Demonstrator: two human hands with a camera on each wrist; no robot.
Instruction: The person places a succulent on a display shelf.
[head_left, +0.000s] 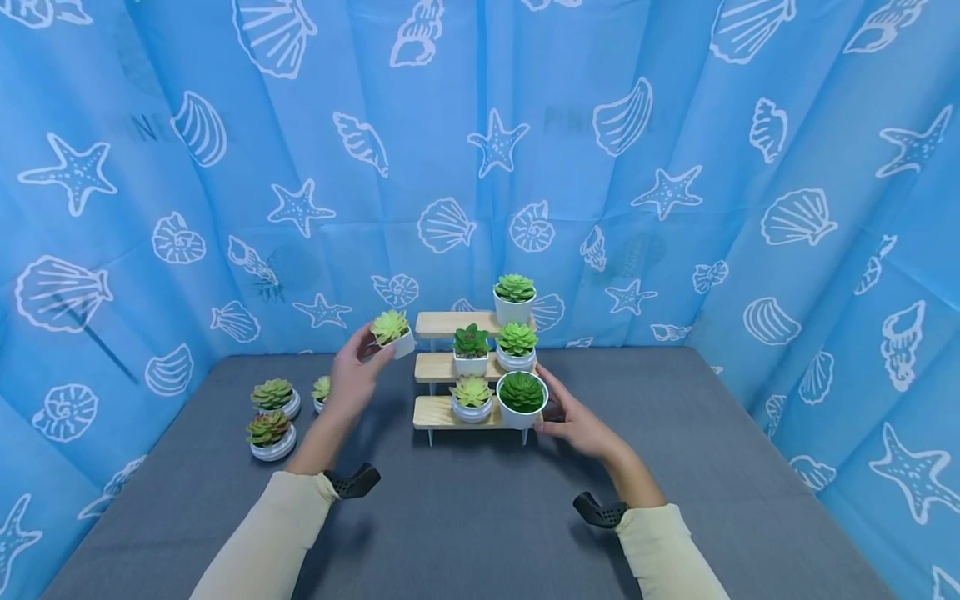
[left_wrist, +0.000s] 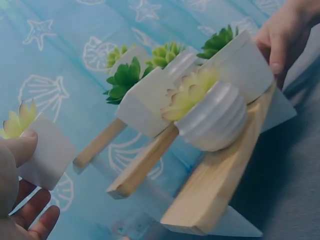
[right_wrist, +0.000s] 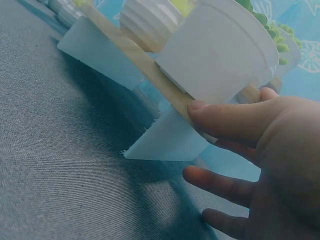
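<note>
My left hand [head_left: 354,373] pinches a small potted succulent [head_left: 396,334] with pale green leaves and a square white pot. It holds this plant in the air, left of a three-tier wooden plant stand [head_left: 432,412] and apart from it. At the stand's right end is my right hand [head_left: 576,419]; thumb and index finger grip the edge of the lowest board [right_wrist: 167,91], while the other fingers extend loosely. Beside that thumb stands a dark green succulent in a round white pot [right_wrist: 220,50]. A ribbed white pot [left_wrist: 215,120] sits farther left on the same board.
The middle board carries a square-potted succulent [head_left: 471,348] and a round-potted one [head_left: 517,346]. Another succulent [head_left: 514,297] tops the right end of the upper board. Left on the grey table [head_left: 480,517] are more potted succulents [head_left: 272,435]. A blue shell-print curtain [head_left: 480,167] hangs behind.
</note>
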